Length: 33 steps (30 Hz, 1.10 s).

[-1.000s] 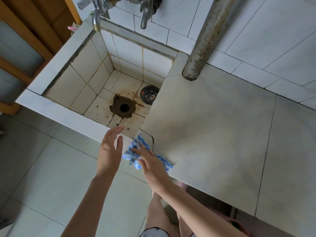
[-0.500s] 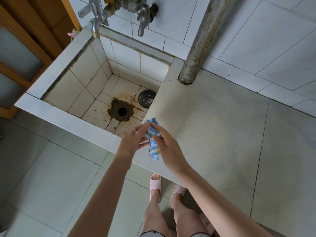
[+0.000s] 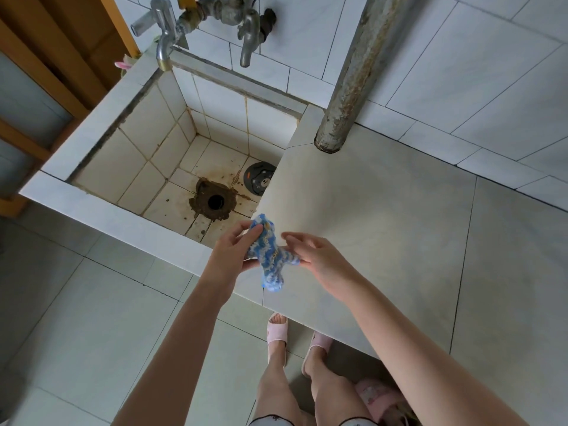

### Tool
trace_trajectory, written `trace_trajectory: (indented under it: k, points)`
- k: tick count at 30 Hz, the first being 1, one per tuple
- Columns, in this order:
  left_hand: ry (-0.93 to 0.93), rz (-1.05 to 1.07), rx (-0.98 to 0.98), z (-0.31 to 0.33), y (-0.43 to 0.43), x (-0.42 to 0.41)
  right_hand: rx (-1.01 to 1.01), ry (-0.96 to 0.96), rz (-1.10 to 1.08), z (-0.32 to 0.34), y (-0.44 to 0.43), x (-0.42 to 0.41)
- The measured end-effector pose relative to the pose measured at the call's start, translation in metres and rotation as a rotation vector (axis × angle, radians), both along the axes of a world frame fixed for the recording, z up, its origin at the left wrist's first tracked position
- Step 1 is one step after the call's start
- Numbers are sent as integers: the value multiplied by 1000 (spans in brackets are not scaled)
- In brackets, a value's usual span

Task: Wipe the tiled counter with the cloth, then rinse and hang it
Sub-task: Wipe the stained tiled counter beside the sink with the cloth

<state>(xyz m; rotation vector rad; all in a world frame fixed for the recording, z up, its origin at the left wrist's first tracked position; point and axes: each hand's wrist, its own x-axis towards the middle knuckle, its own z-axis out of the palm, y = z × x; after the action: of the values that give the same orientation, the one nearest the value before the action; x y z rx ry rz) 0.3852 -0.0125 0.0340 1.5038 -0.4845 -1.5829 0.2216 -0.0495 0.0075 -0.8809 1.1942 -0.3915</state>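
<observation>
Lifted off the counter (image 3: 384,229), the cloth (image 3: 270,255) is now gripped by left hand (image 3: 230,250) and pinched by right hand (image 3: 321,256); rinsing is judged due.

Both bare forearms reached forward and met over the front left corner of the worktop (image 3: 384,226). The left grip (image 3: 233,250) curled round the upper end of the cloth (image 3: 270,256). The right grip (image 3: 319,256) pinched its side corner, fingers loosely extended.
</observation>
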Motion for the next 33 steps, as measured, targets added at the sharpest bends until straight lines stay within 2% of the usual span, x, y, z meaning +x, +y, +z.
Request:
trace_trajectory:
  k: [5, 7, 10, 14, 16, 18, 21, 23, 28, 33]
  points:
    - [-103, -68, 33, -4, 1, 4, 88, -129, -86, 3, -5, -7]
    - [-207, -97, 5, -6, -1, 7, 28, -99, -103, 7, -14, -10]
    - [-334, -79, -110, -2, -11, 5, -269, 52, -40, 17, -32, -13]
    - [-509, -91, -373, 0, -22, 3, -655, 233, 33, 31, -52, -19]
    - [-648, -173, -484, -6, -20, 5, -785, 322, 77, 22, -49, -25]
    - [-750, -288, -455, -19, -10, 5, -868, 391, 134, 1, -35, -31]
    - [-780, -398, -254, -42, 12, 3, -876, 471, 277, -33, -7, -41]
    - [-788, -447, -190, -52, 23, 2, -826, 473, 354, -43, 7, -42]
    - [-810, -479, -228, -50, 28, 0, -766, 514, 393, -42, 7, -42]
    - [-830, -501, -213, -48, 26, 4, -866, 594, 442, -47, 14, -50]
